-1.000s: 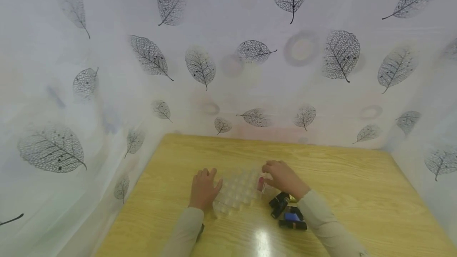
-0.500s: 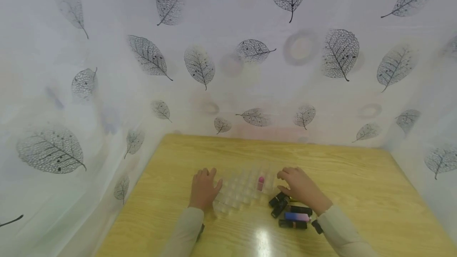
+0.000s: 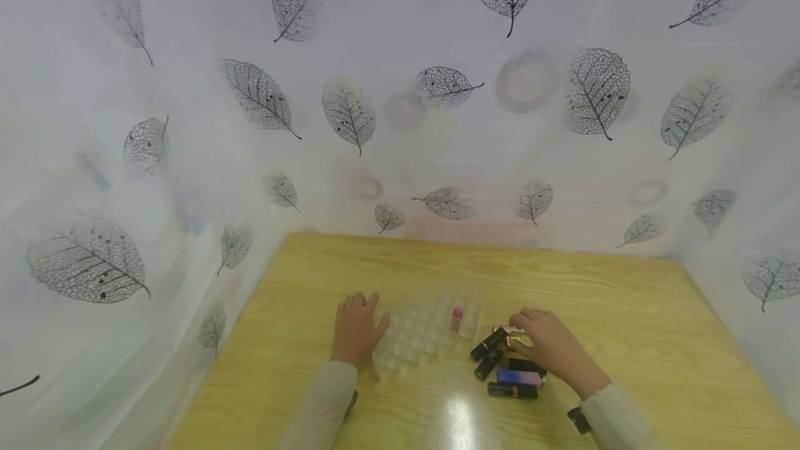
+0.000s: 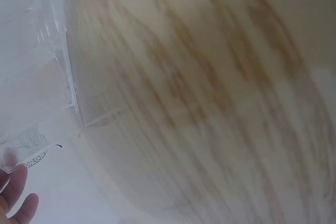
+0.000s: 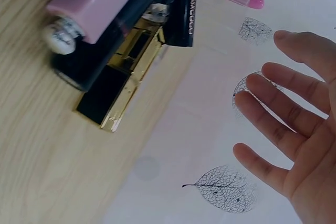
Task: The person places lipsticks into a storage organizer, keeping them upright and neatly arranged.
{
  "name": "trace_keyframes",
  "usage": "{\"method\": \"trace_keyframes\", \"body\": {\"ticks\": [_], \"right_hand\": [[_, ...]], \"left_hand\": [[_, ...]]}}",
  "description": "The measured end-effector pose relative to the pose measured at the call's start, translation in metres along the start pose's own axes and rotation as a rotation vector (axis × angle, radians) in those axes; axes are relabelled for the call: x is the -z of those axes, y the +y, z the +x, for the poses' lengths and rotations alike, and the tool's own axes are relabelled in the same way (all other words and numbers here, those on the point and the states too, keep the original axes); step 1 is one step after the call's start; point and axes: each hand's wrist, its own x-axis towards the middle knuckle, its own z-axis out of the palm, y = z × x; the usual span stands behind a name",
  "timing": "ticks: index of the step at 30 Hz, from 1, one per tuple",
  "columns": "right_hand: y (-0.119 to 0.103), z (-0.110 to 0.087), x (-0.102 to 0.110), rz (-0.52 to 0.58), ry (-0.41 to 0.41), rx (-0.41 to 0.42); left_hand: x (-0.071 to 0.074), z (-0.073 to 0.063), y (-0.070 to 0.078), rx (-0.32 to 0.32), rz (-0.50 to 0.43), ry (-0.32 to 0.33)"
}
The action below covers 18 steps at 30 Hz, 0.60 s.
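Observation:
A clear plastic organizer [image 3: 409, 339] with many compartments stands on the table, and one pink lipstick tube [image 3: 457, 323] is upright near its right end. My left hand [image 3: 355, 332] is at the organizer's left side, fingers relaxed; the left wrist view shows its fingertips by a corner of the clear plastic [image 4: 37, 77]. My right hand [image 3: 553, 344] hovers over a pile of lipsticks, fingers spread around a gold-and-black lipstick [image 5: 105, 95]. Nothing is held in it. Beside that lie a blue-to-pink lipstick [image 3: 521, 378] and several black ones [image 3: 512, 391].
The wooden table [image 3: 644, 339] extends to both sides and behind the organizer. White curtains [image 3: 400, 158] with a leaf print enclose it at the back and sides. A dark wrist device [image 3: 578, 421] shows at my right sleeve.
My right hand has left the pink lipstick in the organizer and moved right and nearer, over the gold lipstick. The pink lipstick's top now shows. My left hand stays in place.

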Motion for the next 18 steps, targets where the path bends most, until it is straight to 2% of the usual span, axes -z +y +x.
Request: {"method": "trace_keyframes", "body": {"ticks": [12,18], "right_hand": [[0.012,-0.017,-0.01,0.047,-0.045,-0.038],[0.018,-0.024,-0.018,0.08,-0.057,-0.028]], "left_hand": [[-0.002,-0.001,-0.001,0.017,-0.012,-0.025],[-0.004,-0.001,-0.002,0.024,-0.015,-0.031]]}}
